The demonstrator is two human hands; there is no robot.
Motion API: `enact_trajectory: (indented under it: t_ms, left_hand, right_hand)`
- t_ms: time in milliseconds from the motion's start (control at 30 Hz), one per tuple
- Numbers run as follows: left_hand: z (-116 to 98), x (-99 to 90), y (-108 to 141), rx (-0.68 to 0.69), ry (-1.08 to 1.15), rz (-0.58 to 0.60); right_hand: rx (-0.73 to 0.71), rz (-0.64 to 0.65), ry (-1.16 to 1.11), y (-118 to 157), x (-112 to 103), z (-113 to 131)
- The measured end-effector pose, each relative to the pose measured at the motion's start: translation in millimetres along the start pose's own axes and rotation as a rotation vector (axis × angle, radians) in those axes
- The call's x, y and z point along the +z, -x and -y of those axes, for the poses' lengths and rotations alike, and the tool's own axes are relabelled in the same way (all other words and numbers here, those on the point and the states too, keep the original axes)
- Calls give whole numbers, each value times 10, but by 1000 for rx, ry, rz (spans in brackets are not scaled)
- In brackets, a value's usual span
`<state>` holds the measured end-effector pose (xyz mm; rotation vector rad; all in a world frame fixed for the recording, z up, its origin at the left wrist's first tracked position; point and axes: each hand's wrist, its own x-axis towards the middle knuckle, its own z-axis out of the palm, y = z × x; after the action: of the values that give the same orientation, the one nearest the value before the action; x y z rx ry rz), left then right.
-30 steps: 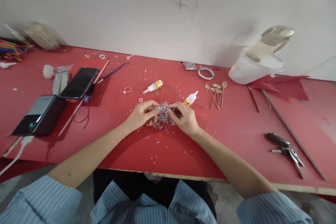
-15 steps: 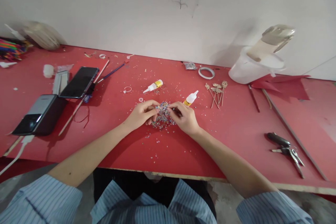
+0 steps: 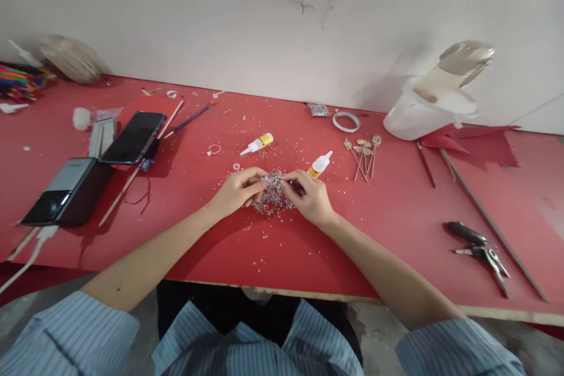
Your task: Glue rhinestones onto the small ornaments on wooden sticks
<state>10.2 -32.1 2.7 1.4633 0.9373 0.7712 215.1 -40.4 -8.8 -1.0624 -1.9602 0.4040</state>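
Over a heap of tiny multicoloured glittering chips (image 3: 274, 202), my left hand (image 3: 240, 191) and my right hand (image 3: 311, 195) face each other with pinched fingertips. A small piece flecked with the same chips seems to lie between the left fingertips, too small to name. At the right fingertips there is something thin and dark that I cannot make out. Just behind my right hand lies a white glue bottle with a yellow label (image 3: 319, 164). Another such glue bottle (image 3: 257, 144) rests farther back, nozzle pointing left. The undersides of both hands are hidden.
Leaf-topped wooden sticks (image 3: 363, 155) and a tape roll (image 3: 346, 121) lie back right, near a white bucket (image 3: 403, 111). Keys (image 3: 482, 252) sit front right. A phone (image 3: 134, 137), a dark power bank (image 3: 66, 192) and a brush (image 3: 187, 121) are on the left.
Both hands stay almost in place over the chips, with only the slightest shift of the fingers. Nothing else visibly moves.
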Motion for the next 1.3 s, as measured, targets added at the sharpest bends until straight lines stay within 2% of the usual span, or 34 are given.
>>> enact_trajectory:
  t_ms: [500,800,1300]
  left_hand:
    - [-27,-2,-3,16,-35,-9]
    - [-26,-4,2,26,-60,-3]
    - [-29,-6,-2,24,-22,4]
  right_hand:
    - [-9,-16,2,5,2,-13]
    - [-42,16,17,-1,-2,-7]
    - [-74,-2,23,17,5,-25]
